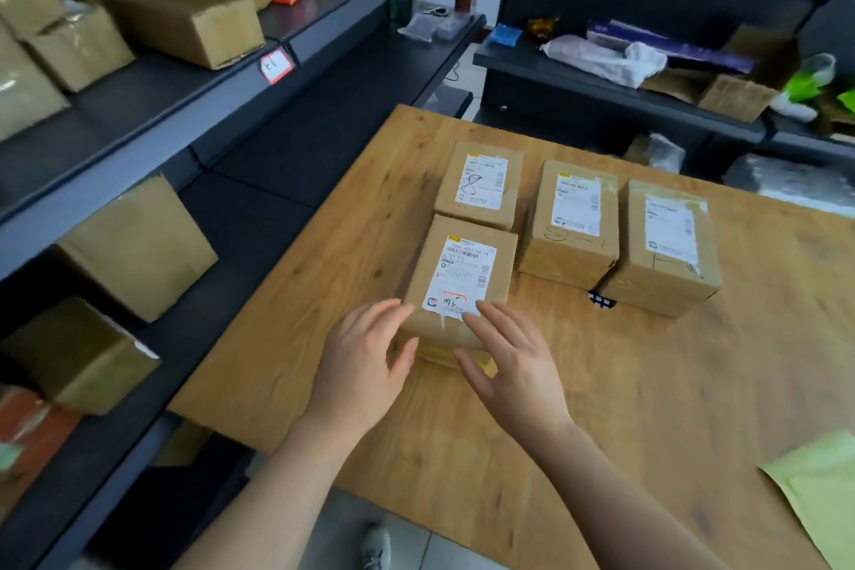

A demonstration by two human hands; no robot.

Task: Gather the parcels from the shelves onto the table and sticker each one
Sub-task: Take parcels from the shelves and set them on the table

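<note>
The left hand and right hand, fingers straight and gripping nothing, lay at the near end of the small brown cardboard parcel on the wooden table, a box seemingly light, rigid, best lifted by its long sides.

The person's two forearms are bare along all of their visible length, slim and smooth, running from the bottom edge of the view to the wrists. The left hand and the right hand are bare too, with slender fingers. Low in the view, one foot wears a grey sneaker with a paler sole edge, somewhat blurred.
</note>
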